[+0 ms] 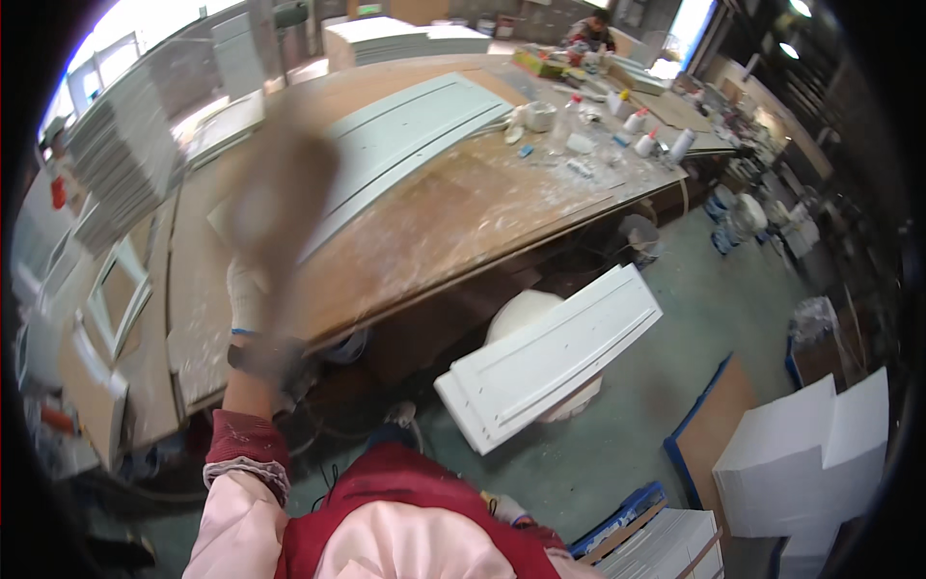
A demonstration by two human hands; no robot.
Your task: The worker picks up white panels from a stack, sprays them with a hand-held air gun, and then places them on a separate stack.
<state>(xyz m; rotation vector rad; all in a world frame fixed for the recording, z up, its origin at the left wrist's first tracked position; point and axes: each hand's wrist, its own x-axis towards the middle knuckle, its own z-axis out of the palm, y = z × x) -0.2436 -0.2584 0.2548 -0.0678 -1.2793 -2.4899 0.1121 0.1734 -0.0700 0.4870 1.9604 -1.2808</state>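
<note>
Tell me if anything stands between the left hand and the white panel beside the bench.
Nothing visible blocks it. The left hand, motion-blurred, is raised over the workbench; the white panel lies lower to its right, past the bench's front edge, above a white round tub. Only that edge runs between them.

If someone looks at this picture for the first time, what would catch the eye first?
First, the left hand in a work glove, raised and blurred by motion, at centre left above the workbench. Next, a white panelled board tilted at lower centre over the green floor; what holds it is not visible. On the dusty bench lies a longer pale panel, and stacks of white boards stand at the far left.
</note>
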